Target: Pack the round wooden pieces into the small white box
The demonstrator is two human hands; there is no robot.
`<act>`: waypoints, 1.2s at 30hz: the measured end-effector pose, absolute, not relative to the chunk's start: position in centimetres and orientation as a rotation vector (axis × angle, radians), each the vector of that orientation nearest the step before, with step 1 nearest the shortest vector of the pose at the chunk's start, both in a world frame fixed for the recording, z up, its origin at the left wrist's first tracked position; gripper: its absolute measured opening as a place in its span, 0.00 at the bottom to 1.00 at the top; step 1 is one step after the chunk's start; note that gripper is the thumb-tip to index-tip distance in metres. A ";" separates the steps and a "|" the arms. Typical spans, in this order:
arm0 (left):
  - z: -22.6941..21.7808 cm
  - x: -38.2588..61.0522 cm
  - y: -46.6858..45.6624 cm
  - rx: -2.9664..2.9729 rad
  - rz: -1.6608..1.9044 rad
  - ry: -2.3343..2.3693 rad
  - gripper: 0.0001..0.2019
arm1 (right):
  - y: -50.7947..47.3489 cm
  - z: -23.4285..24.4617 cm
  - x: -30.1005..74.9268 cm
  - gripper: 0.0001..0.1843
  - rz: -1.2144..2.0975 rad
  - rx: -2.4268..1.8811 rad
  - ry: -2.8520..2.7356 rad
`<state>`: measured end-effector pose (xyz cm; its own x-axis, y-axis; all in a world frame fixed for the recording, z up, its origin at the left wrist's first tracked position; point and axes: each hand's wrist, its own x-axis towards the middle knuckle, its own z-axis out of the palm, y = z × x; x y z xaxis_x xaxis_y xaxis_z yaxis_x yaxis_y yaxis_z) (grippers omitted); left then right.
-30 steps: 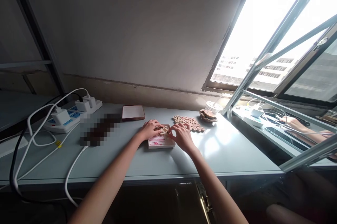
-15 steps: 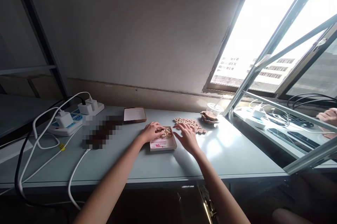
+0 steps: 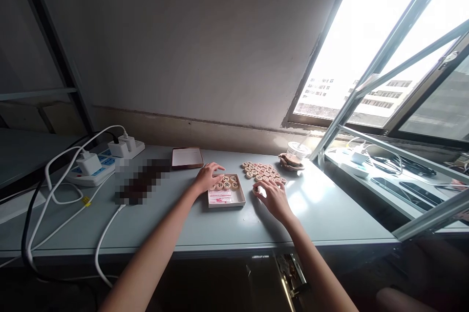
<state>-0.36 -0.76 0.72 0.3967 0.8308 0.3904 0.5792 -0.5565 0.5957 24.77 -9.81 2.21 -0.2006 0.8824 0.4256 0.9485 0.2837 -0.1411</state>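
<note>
A small shallow box [image 3: 240, 198] lies on the grey table [image 3: 205, 226], with several round wooden game pieces [image 3: 224, 183] lined up along its far side. My left hand [image 3: 207, 176] rests on the box's far left corner, fingers curled over the pieces there. Several more wooden pieces [image 3: 264, 171] lie grouped on the table to the right. My right hand [image 3: 274, 196] sits at the near edge of that group, fingertips pinching one piece [image 3: 256, 189].
A box lid [image 3: 186, 157] lies behind the box. A power strip [image 3: 95, 161] with white chargers and cables sits at the left. A plastic cup [image 3: 297, 150] and a small dish [image 3: 290, 162] stand by the open window frame [image 3: 351, 107] at right.
My right hand left the box and moved right to the loose pieces, closing on one. My left hand stayed at the box's corner. More pieces now show in the box.
</note>
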 end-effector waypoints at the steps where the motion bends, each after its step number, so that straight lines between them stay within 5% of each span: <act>1: 0.6 -0.5 -0.6 2.284 0.972 1.251 0.11 | -9.8 2.5 24.4 0.08 -0.128 -1.607 -2.112; 10: 0.0 -2.0 0.1 2.260 0.920 1.583 0.13 | -9.1 4.0 16.3 0.07 0.510 -1.126 -2.190; 19: -0.4 -2.1 0.5 2.192 0.767 1.581 0.16 | -8.6 1.9 14.9 0.03 0.247 -1.226 -2.325; 31: -0.1 -2.2 0.3 2.191 0.806 1.521 0.14 | -9.1 2.2 15.5 0.10 0.186 -1.205 -2.300; 36: -0.1 -2.5 0.4 2.189 0.828 1.463 0.12 | -6.8 1.9 19.7 0.13 -0.025 -1.504 -2.073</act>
<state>-2.47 0.37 -0.10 0.2850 0.9222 0.2613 0.6990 -0.3865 0.6017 19.68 -6.79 1.95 -0.2026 0.8674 0.4544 0.8782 0.3663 -0.3076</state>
